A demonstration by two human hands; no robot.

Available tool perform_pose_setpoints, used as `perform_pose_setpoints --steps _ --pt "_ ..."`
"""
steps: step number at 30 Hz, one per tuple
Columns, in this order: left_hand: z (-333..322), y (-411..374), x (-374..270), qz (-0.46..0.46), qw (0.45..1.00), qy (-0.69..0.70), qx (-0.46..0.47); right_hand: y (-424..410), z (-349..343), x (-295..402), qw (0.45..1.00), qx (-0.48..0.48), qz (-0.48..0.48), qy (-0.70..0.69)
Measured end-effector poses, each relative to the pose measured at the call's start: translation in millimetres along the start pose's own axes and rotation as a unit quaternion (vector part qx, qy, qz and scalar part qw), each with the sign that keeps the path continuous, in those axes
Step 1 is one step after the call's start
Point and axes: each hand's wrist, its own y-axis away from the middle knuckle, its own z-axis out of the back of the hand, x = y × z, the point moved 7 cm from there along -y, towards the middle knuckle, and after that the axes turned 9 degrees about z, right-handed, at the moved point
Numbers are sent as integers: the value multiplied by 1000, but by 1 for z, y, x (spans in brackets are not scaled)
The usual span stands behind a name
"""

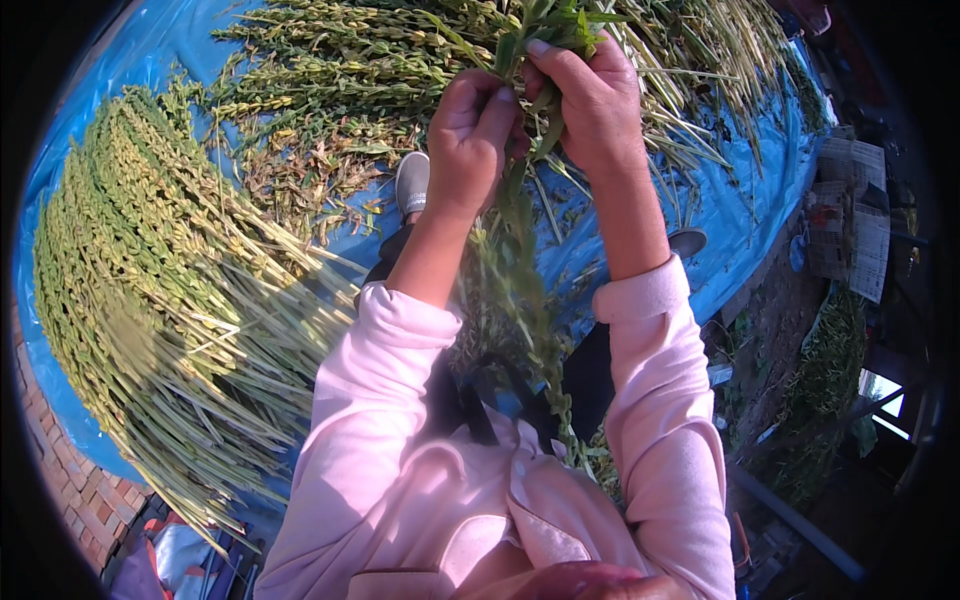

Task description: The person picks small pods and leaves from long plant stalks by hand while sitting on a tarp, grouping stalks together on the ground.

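Note:
Both hands are raised at the top centre, close together on one leafy green plant stalk (525,217). My left hand (472,139) pinches it between thumb and curled fingers. My right hand (600,105) grips leaves at the stalk's upper end, its thumb on top. The stalk's podded part hangs between the forearms towards the lap and is partly blurred. Beyond the hands lie cut podded stalks, perhaps sesame (337,60). A large fanned pile of similar stalks (142,247) lies at the left, with its bare stems towards the body.
A blue plastic sheet (757,217) lies under the stalks. Loose dry leaves (300,172) are heaped near the grey left shoe (412,180). Brick paving (90,495) borders the sheet at lower left. Newspaper sheets (851,202) and more green plants (817,390) are at the right.

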Motion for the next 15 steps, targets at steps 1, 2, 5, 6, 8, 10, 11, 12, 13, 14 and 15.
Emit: perform_pose_setpoints --steps 1,2,5,6,8,10,11,12,13,14,15 --pt "0 0 1 6 1000 6 4 -1 1 0 1000 6 11 17" --pt "1 -1 2 12 1000 12 8 -2 1 -2 1000 16 16 20" --pt "-2 0 3 41 996 75 28 -2 3 -6 999 36 15 11" --pt "-3 0 3 49 993 99 44 -1 2 -7 999 38 5 -6" --pt "-4 0 4 64 984 147 76 -3 4 -8 999 36 1 -7" --pt "-6 0 5 83 978 166 99 -9 10 -6 999 29 16 23" --pt "-7 0 6 92 974 175 109 -13 16 -3 1000 -11 21 -7" --pt "-5 0 5 95 973 179 109 -19 17 4 998 -49 25 -39" --pt "-6 1 4 103 971 185 113 -22 24 9 993 -92 31 -68" --pt "-6 2 4 110 969 190 116 -29 49 8 996 -81 5 -34" --pt "-5 2 4 116 967 195 117 -33 57 13 997 -68 -22 -1"
